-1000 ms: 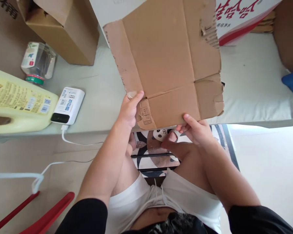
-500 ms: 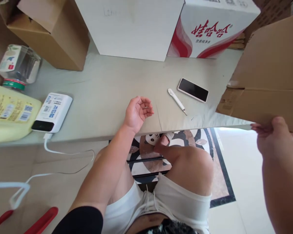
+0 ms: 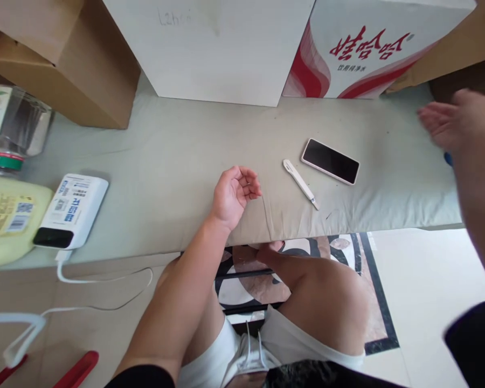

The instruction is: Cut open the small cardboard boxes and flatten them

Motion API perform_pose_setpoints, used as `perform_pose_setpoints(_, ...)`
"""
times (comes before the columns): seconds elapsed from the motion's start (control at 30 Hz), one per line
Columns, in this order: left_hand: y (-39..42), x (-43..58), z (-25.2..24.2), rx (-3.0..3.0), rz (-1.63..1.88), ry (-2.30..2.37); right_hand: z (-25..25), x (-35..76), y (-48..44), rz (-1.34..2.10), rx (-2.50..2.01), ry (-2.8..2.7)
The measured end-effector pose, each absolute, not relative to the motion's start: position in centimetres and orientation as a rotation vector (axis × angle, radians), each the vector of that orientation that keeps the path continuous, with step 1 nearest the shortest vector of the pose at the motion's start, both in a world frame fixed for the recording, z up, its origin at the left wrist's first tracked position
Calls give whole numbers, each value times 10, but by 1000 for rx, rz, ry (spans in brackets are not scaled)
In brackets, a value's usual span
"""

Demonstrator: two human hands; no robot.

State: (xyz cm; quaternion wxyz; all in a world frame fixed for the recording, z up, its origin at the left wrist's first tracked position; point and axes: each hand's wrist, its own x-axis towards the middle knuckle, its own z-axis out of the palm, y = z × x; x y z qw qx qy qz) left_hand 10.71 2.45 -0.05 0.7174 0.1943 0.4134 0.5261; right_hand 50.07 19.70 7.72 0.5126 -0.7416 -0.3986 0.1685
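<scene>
Because I only watch this feed from afar, reasons here are guesses. Landmark: smartphone (image 3: 330, 161), lying screen-up and slightly askew on the grey-green tablecloth (image 3: 186, 183), probably put there so it can be read at a glance.

Just left of the phone, apart from it: a slim white pen-shaped tool (image 3: 301, 184), maybe a craft knife — tip too small to confirm. Its tip points off from the left hand (image 3: 237, 196), blunt end nearer the fingers, which looks like a safe, handy way to park it.

That hand is farther left of the phone, released, fingers half curled around nothing; I can't tell whether it presses the cloth or hovers. Right hand (image 3: 442, 118) is well right of the phone, arm stretched out, fingers loosely extended, blurred — I see nothing in its grip. Brown cardboard (image 3: 464, 51) sits behind it, beyond the phone to the right, apparently tucked aside.

Straight beyond the phone, the purified-water carton (image 3: 367, 51) and, to its left, the white box (image 3: 218, 59) stand side by side, presumably kept back from the arms. Far left of the phone, the power bank (image 3: 75, 207) lies near the table edge, likely because its cable (image 3: 105, 281) hangs there.
</scene>
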Motion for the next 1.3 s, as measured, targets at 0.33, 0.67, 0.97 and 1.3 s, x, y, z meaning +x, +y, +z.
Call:
perform_pose_setpoints(0.33,13,91,7,410,1215,847,48,412,113,868,-1961,-839)
perform_pose_setpoints(0.67,1,46,14,439,1537,933,51,246,107,1145,-1722,-1460)
perform_pose_setpoints(0.97,15,9,26,243,1698,1008,72,34,132,694,-1120,-2472)
perform_pose_setpoints(1.3,19,-16,23,-17,1794,1163,70,-45,142,398,-1332,-2525)
